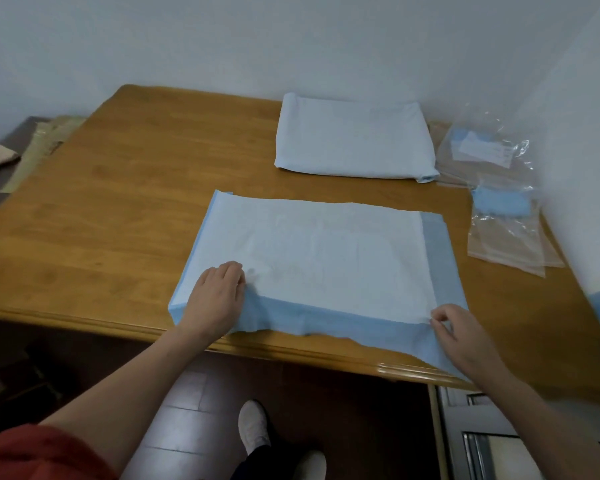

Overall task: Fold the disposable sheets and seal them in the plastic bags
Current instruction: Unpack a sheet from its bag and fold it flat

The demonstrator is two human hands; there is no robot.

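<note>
A partly folded white disposable sheet point(326, 251) with blue backing lies at the near edge of the wooden table point(118, 202). Its blue border hangs slightly over the edge. My left hand point(215, 296) rests on its near left part with curled fingers gathering the white layer. My right hand point(458, 334) pinches the white layer's near right corner. A second stack of folded sheets point(354, 136) lies at the back. Clear plastic bags point(506, 216) lie to the right, two with blue folded material inside.
White walls stand behind and close on the right. A low dark surface with tan papers point(39, 147) sits left of the table. My white shoes point(253, 427) are on the dark tiled floor below the table edge.
</note>
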